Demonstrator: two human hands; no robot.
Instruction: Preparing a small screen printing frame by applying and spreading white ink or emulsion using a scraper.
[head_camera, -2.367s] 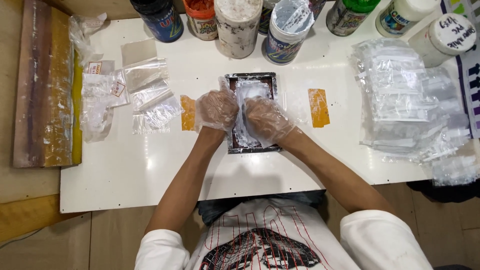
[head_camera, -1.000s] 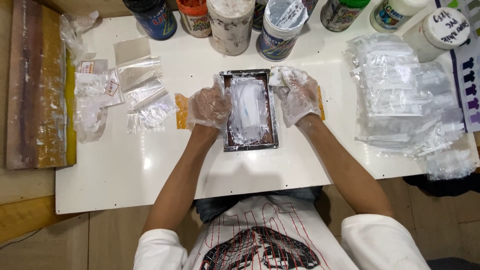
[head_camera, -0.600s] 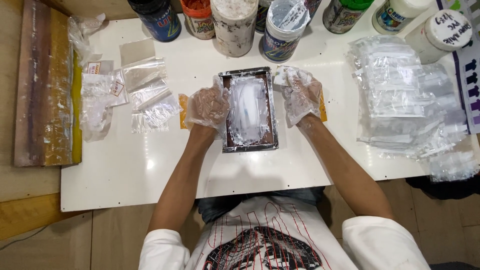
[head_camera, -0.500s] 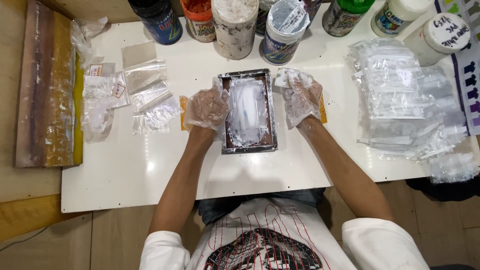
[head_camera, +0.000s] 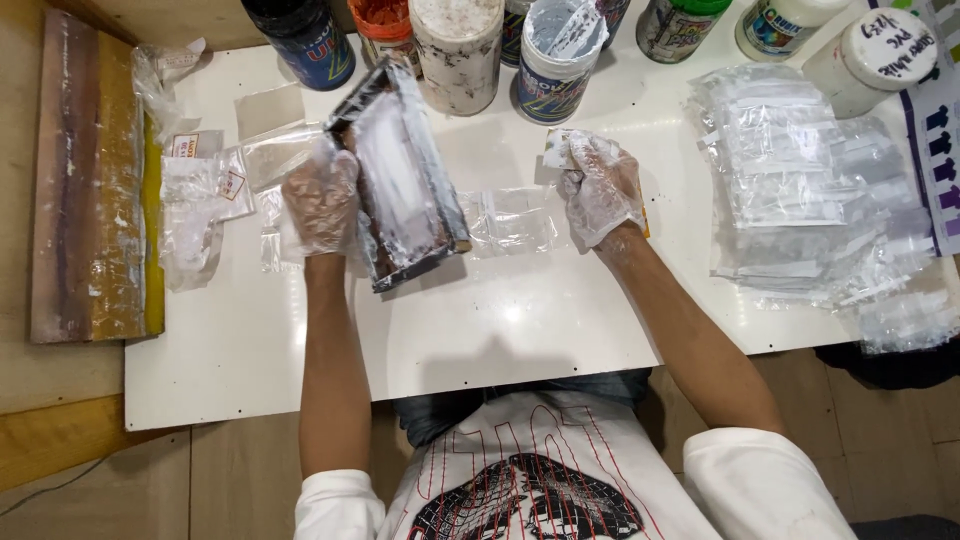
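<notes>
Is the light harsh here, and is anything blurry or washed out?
Head view: overhead light puts a bright glare patch on the white table, with a soft shadow nearer the person; the stack of clear bags glints with many small highlights; the left hand, gloved, and the tilted dark frame look slightly smeared; the right hand looks sharper.

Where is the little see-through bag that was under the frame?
The clear bag lies flat on the white table, mid-view, between the tilted frame in the left hand and the right hand.
</notes>
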